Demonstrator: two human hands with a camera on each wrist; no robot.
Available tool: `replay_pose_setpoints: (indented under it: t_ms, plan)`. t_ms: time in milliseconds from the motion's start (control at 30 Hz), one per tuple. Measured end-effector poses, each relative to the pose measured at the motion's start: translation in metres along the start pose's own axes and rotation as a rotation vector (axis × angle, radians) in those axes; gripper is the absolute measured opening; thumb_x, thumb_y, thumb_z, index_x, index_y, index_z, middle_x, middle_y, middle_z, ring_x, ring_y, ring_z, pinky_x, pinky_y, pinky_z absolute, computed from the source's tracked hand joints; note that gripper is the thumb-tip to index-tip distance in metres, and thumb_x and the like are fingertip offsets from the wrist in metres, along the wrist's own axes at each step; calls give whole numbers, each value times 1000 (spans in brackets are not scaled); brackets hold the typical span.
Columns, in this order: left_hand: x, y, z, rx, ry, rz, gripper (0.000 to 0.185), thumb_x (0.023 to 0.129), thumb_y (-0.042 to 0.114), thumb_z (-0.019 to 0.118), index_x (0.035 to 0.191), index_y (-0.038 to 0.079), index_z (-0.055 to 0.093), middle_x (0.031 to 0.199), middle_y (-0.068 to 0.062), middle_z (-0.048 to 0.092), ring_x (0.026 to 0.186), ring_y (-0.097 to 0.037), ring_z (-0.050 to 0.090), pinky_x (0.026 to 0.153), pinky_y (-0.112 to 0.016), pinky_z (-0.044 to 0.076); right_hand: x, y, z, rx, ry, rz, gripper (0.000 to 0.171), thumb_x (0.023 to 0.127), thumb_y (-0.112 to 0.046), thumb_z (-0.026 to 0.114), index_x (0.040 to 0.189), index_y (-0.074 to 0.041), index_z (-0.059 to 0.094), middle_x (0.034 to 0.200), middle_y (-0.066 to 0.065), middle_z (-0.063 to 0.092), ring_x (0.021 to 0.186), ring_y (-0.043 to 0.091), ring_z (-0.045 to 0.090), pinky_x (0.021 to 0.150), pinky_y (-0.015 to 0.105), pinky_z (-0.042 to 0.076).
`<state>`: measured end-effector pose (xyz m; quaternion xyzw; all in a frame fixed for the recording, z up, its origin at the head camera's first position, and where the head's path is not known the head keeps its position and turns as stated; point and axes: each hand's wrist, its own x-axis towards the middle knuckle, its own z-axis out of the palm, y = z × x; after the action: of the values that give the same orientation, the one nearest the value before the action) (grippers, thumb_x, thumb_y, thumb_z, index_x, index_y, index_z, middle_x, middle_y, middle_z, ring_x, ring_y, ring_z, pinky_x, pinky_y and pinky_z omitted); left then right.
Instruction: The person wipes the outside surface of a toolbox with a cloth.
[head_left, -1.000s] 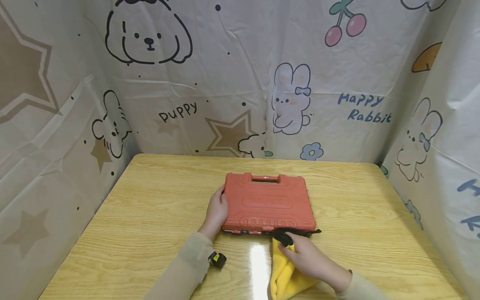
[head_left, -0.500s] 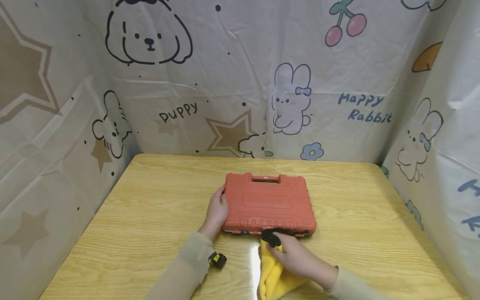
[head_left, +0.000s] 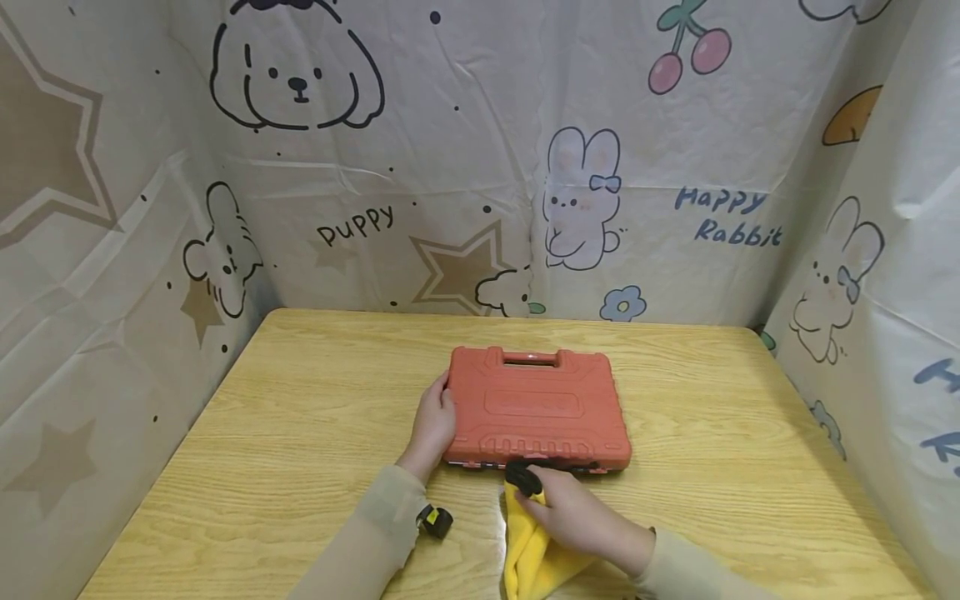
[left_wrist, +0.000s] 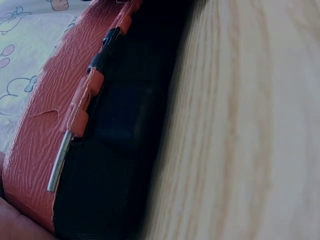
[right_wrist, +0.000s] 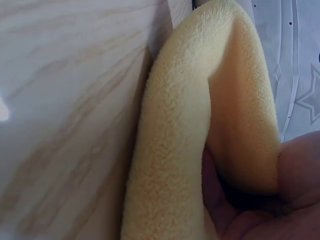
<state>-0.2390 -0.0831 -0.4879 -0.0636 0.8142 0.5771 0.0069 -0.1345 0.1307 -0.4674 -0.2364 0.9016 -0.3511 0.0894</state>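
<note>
A red plastic carrying case [head_left: 536, 404] lies flat on the table, its handle at the far side. My left hand [head_left: 433, 425] grips the case's left edge; its fingertips are hidden. The left wrist view shows the red lid [left_wrist: 55, 90], a metal hinge pin [left_wrist: 60, 160] and the black lower half [left_wrist: 112, 175]. My right hand [head_left: 577, 512] holds a bunched yellow cloth [head_left: 527, 550] with black trim against the near edge of the case. Close up in the right wrist view, the fluffy cloth [right_wrist: 165, 130] folds over beside the fingers.
The wood-grain table [head_left: 300, 400] extends around the case on both sides. A printed fabric curtain [head_left: 465, 167] encloses the back and both sides. A small black and yellow device [head_left: 436, 521] sits by the left sleeve.
My right hand has slid left along the near edge of the case, bringing the yellow cloth with it. The left hand and the case have stayed in place.
</note>
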Motion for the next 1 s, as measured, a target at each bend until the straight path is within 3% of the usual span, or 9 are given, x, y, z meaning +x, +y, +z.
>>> replay_pose_setpoints:
  t_ms: [200, 533, 1000]
  plan:
    - [1, 1, 1, 8, -2, 18, 49, 112, 10, 30, 159, -3, 33, 162, -25, 36, 153, -41, 31, 125, -56, 28, 10, -4, 4, -4, -62, -1, 18, 103, -22, 63, 116, -10, 67, 110, 5, 74, 110, 24, 70, 95, 45, 58]
    - [2, 0, 1, 20, 8, 39, 48, 112, 9, 30, 157, -4, 35, 160, -27, 39, 151, -42, 33, 124, -56, 29, 20, -14, 11, -24, -75, -40, 16, 102, -18, 64, 114, -7, 68, 106, 6, 75, 107, 23, 71, 92, 41, 59]
    - [2, -1, 2, 8, 1, 21, 49, 112, 12, 30, 158, -2, 34, 161, -25, 38, 151, -41, 33, 124, -57, 29, 32, -21, 20, -83, -80, -94, 20, 102, -17, 63, 118, -6, 69, 112, 9, 76, 112, 26, 70, 98, 42, 58]
